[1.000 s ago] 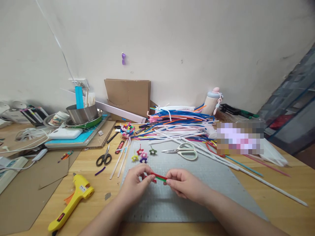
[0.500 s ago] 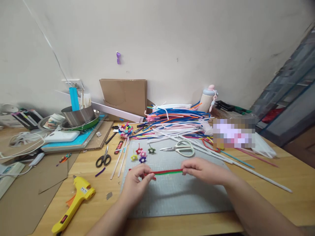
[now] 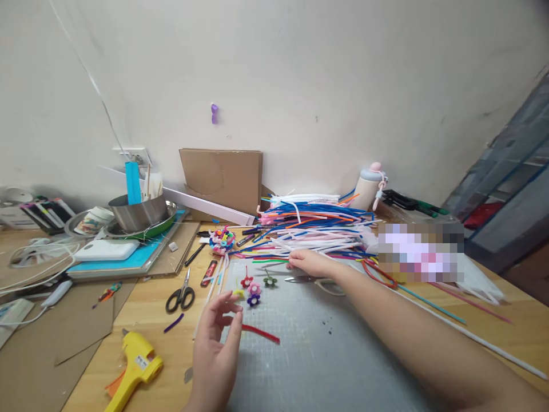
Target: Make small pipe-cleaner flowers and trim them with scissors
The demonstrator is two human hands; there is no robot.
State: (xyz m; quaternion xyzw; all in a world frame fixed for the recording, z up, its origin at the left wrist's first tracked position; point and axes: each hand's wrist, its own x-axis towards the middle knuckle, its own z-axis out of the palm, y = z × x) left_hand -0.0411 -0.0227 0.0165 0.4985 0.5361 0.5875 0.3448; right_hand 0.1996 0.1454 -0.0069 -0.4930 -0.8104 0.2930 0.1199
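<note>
My right hand (image 3: 309, 264) is stretched to the back of the grey cutting mat (image 3: 317, 355), fingers pinched on a red and a green pipe cleaner (image 3: 271, 261) that stick out to the left. White-handled scissors (image 3: 300, 280) lie beneath my right wrist, partly hidden. At the mat's left side my left hand (image 3: 218, 343) is open, its fingers loosely curled and the thumb apart. A short red pipe cleaner (image 3: 262, 333) lies beside that thumb, its left end hidden. Small pipe-cleaner flowers in red (image 3: 247, 281), pink (image 3: 254, 288), purple (image 3: 254, 300) and green (image 3: 270, 280) sit between the hands.
Behind the mat is a heap of pipe cleaners (image 3: 317, 214), with a bottle (image 3: 366, 186) to its right. On the left lie a yellow glue gun (image 3: 139, 363), black scissors (image 3: 180, 297) and a decorated ball (image 3: 222, 240). A metal pot (image 3: 137, 210) stands farther back.
My right hand has moved back toward the heap with the red and green pipe cleaners. My left hand has let go of them and opened. The short red piece shows beside it.
</note>
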